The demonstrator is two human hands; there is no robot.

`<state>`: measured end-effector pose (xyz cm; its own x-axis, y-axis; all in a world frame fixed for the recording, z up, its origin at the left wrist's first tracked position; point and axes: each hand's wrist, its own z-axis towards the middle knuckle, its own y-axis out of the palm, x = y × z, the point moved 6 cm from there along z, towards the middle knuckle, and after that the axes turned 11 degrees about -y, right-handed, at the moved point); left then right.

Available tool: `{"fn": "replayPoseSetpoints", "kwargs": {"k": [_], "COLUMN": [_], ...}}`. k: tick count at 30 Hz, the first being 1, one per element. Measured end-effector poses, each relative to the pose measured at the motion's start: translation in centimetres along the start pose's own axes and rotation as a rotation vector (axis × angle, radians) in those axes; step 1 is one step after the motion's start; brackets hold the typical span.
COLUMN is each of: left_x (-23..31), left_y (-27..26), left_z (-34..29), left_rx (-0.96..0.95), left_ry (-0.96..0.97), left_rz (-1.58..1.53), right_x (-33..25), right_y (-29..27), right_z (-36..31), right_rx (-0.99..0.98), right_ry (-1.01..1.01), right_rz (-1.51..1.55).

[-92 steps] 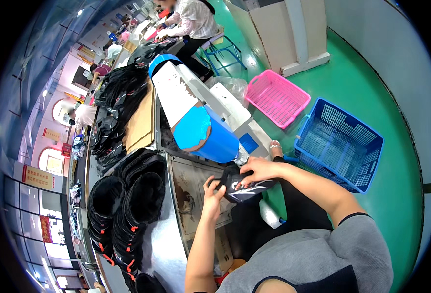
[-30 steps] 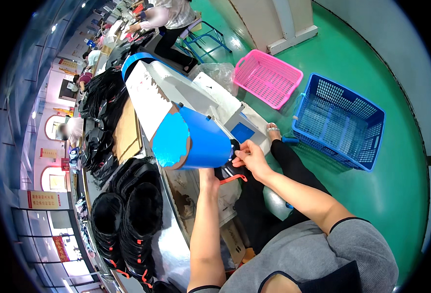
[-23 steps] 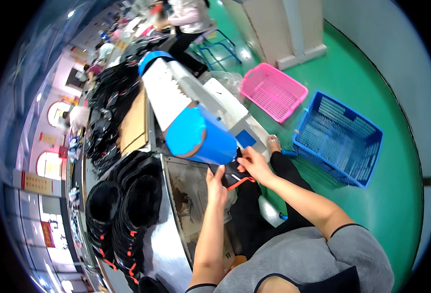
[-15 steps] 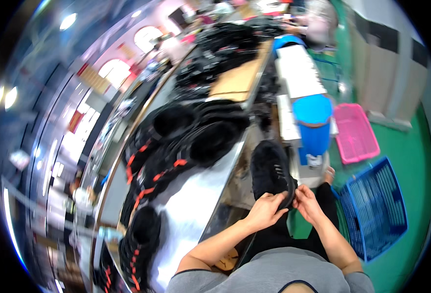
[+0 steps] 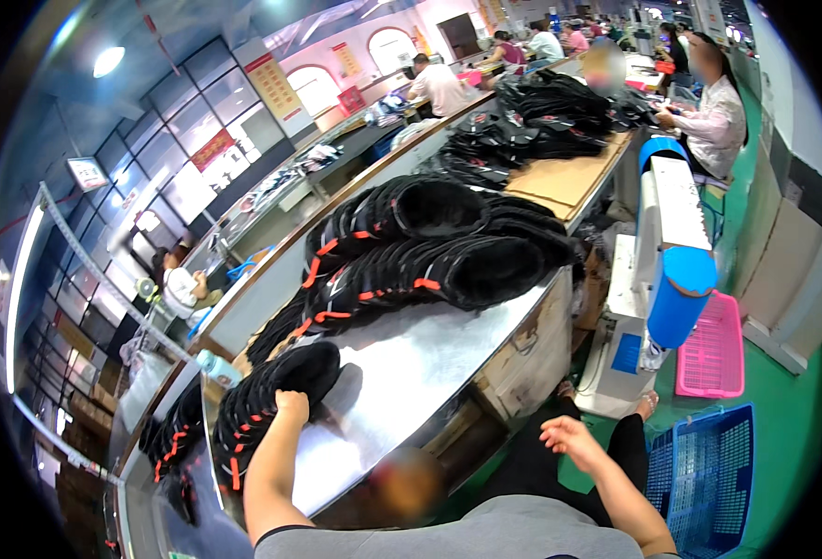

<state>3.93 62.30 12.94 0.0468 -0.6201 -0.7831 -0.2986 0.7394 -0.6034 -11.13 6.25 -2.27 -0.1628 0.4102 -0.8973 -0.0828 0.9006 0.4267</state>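
Observation:
At the left of the metal tabletop, my left hand (image 5: 292, 405) is closed on the rim of a black fur-lined shoe upper (image 5: 313, 368). That upper is the front one of a row of nested uppers (image 5: 248, 419) with red-orange marks along their sides. My right hand (image 5: 571, 442) hangs over my lap with nothing in it, its fingers loosely bent and apart. Farther along the table lie two more nested rows of such uppers, a near row (image 5: 495, 270) and a far row (image 5: 439, 207).
Right of the table stands a white sewing-type machine (image 5: 681, 200) with blue parts. A pink basket (image 5: 713, 349) and a blue crate (image 5: 704, 480) sit on the green floor. Black pieces (image 5: 560, 98) pile up beyond brown cardboard (image 5: 569, 182). Several people work farther off.
The black upper that both hands held over my lap has left it. My left hand has moved left to the row on the table; my right hand has let go. The view has swung left.

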Motion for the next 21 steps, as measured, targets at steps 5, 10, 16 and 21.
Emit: {"fn": "replayPoseSetpoints", "kwargs": {"k": [5,10,16,21], "left_x": [9.2,17.9,20.7,18.0], "left_y": [-24.2,-42.3,-44.4,-42.1], "left_z": [-2.3,-4.3,0.8,-4.1], "left_rx": [0.453,1.156,1.418,1.35], "left_ry": [0.478,0.523,0.454,0.582], "left_rz": [-0.862,-0.991,-0.863,-1.157], "right_x": [2.9,1.2,1.6,2.6], "right_y": [-1.2,-3.2,-6.3,-7.6], "right_z": [0.0,-0.9,-3.7,-4.4], "right_rx": [0.034,0.119,0.272,0.312], "right_ry": [0.123,0.124,0.114,0.106], "right_rz": [-0.097,-0.184,-0.158,-0.128]}}
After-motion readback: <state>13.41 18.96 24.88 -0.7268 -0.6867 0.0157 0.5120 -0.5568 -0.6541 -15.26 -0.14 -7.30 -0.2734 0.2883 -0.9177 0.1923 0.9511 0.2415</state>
